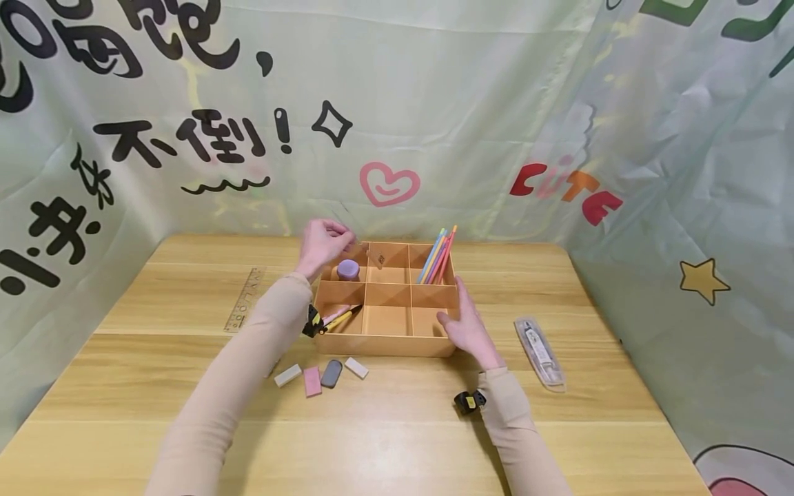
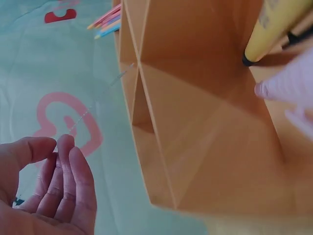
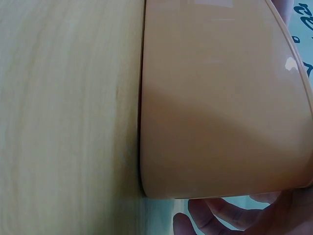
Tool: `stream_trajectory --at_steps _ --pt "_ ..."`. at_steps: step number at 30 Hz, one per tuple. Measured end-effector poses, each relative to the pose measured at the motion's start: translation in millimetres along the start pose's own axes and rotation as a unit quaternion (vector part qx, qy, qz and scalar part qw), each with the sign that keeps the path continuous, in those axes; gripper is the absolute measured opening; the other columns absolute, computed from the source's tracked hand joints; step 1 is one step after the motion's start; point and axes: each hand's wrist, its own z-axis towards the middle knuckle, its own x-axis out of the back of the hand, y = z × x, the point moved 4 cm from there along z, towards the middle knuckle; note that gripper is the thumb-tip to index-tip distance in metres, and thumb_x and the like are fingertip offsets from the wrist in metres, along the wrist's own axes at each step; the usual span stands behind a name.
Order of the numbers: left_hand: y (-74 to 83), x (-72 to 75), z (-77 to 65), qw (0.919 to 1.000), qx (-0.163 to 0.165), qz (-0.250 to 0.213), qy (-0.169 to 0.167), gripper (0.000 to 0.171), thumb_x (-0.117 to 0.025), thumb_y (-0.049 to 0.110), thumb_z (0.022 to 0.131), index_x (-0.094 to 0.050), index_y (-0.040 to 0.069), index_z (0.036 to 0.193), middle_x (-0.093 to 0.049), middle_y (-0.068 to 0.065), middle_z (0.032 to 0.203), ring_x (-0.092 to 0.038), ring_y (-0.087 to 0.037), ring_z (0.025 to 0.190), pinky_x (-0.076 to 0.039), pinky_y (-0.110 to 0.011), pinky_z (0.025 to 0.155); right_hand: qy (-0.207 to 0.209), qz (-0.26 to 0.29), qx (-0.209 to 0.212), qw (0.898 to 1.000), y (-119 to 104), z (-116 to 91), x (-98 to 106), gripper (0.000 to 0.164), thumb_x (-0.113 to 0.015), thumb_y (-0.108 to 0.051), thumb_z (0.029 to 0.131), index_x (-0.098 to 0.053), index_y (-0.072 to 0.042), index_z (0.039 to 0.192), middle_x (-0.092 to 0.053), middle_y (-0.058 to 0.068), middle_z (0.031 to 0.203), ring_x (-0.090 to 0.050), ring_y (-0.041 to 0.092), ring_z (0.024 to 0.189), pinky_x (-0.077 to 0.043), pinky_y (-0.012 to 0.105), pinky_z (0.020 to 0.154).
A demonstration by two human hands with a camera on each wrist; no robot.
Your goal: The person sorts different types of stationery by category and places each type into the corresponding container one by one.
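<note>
Left hand pinches a thin clear piece; right hand grips the compartment organizer; pens seem stowed, erasers left outside.

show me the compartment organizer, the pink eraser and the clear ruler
Compartment organizer [image 1: 384, 346], head view, front wall
Pink eraser [image 1: 313, 381], head view, top face
Clear ruler [image 1: 245, 300], head view, middle of its length

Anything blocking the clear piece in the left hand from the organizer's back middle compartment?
Nothing visible: the back middle compartment is open-topped, with no other item in sight there. The purple container stands left of it, past a divider; whether the clear piece touches that divider, I can't tell.
</note>
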Motion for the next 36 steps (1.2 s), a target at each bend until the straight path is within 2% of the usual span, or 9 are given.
stream_trajectory --at_steps 3,7,10,13,19,23,28,34,36 --pt "-0.5 -6.6 0.9 0.9993 0.007 0.038 0.0 0.022 -0.067 0.013 0.09 -0.073 -0.001 0.105 -0.077 -0.021 0.104 -0.076 -0.035 0.092 -0.061 -0.031 0.073 0.002 -0.001 0.0 1.0 0 -1 0 0.084 -0.055 -0.011 0.1 0.001 -0.01 0.162 -0.005 0.023 0.169 -0.012 0.045 0.155 -0.012 0.06 0.125" --pt "-1.3 -10.8 1.8 0.9922 0.015 0.123 -0.002 0.021 -0.069 0.023 0.089 -0.075 0.008 0.102 -0.077 -0.012 0.107 -0.071 -0.03 0.097 -0.052 -0.029 0.075 0.003 0.0 0.002 1.0 0 -1 0 0.083 -0.055 -0.011 0.1 0.0 -0.009 0.162 -0.005 0.024 0.169 -0.012 0.045 0.155 -0.012 0.06 0.125" --pt "-2.8 -12.3 0.9 0.9807 0.029 0.192 -0.023 0.022 -0.069 0.03 0.089 -0.075 0.014 0.103 -0.074 -0.006 0.113 -0.065 -0.025 0.103 -0.047 -0.034 0.079 0.003 0.003 0.002 1.0 0 -1 -1 0.083 -0.055 -0.01 0.099 0.0 -0.008 0.162 -0.006 0.023 0.169 -0.012 0.045 0.155 -0.013 0.06 0.125" --pt "-4.6 -14.5 -0.9 0.9682 0.047 0.239 -0.059 0.025 -0.069 0.034 0.09 -0.076 0.018 0.107 -0.072 -0.004 0.124 -0.064 -0.025 0.11 -0.046 -0.041 0.085 0.002 0.004 -0.002 1.0 0 -1 -1 0.084 -0.055 -0.011 0.1 0.0 -0.009 0.162 -0.006 0.023 0.169 -0.012 0.045 0.155 -0.012 0.06 0.125" --pt "-5.1 -19.6 -2.1 0.9516 0.069 0.275 -0.118 0.031 -0.064 0.039 0.094 -0.073 0.017 0.114 -0.065 -0.005 0.138 -0.06 -0.03 0.122 -0.042 -0.047 0.095 0.002 0.0 -0.005 1.0 0 -1 -1 0.084 -0.055 -0.011 0.099 0.0 -0.01 0.163 -0.006 0.023 0.169 -0.013 0.045 0.154 -0.013 0.06 0.125" --pt "-5.1 -21.2 -1.9 0.9453 0.07 0.285 -0.142 0.035 -0.06 0.039 0.096 -0.069 0.012 0.117 -0.065 -0.009 0.135 -0.059 -0.033 0.122 -0.042 -0.045 0.092 0.004 -0.001 -0.004 1.0 0 -1 0 0.084 -0.056 -0.011 0.099 -0.001 -0.009 0.162 -0.007 0.024 0.169 -0.014 0.045 0.154 -0.013 0.059 0.125" --pt "-4.7 -21.8 -0.1 0.9507 0.057 0.27 -0.141 0.033 -0.056 0.037 0.097 -0.068 0.008 0.108 -0.067 -0.01 0.114 -0.058 -0.026 0.103 -0.04 -0.035 0.076 0.003 -0.004 -0.007 1.0 1 -1 0 0.084 -0.055 -0.012 0.1 0.0 -0.011 0.163 -0.007 0.024 0.169 -0.013 0.045 0.154 -0.013 0.06 0.125" --pt "-3.3 -25.6 2.6 0.9631 0.039 0.221 -0.149 0.034 -0.059 0.033 0.099 -0.074 0.007 0.114 -0.067 -0.011 0.131 -0.055 -0.02 0.102 -0.043 -0.032 0.082 0.006 -0.007 -0.008 1.0 1 -1 0 0.084 -0.056 -0.013 0.099 0.0 -0.012 0.163 -0.007 0.023 0.169 -0.014 0.046 0.154 -0.013 0.061 0.124" --pt "-2.6 -28.3 3.0 0.9651 0.034 0.203 -0.162 0.034 -0.059 0.029 0.099 -0.074 0.001 0.111 -0.067 -0.015 0.13 -0.053 -0.018 0.092 -0.041 -0.03 0.077 0.006 -0.008 -0.009 1.0 1 -1 0 0.084 -0.056 -0.013 0.099 -0.001 -0.011 0.163 -0.007 0.023 0.169 -0.014 0.045 0.154 -0.013 0.06 0.124"
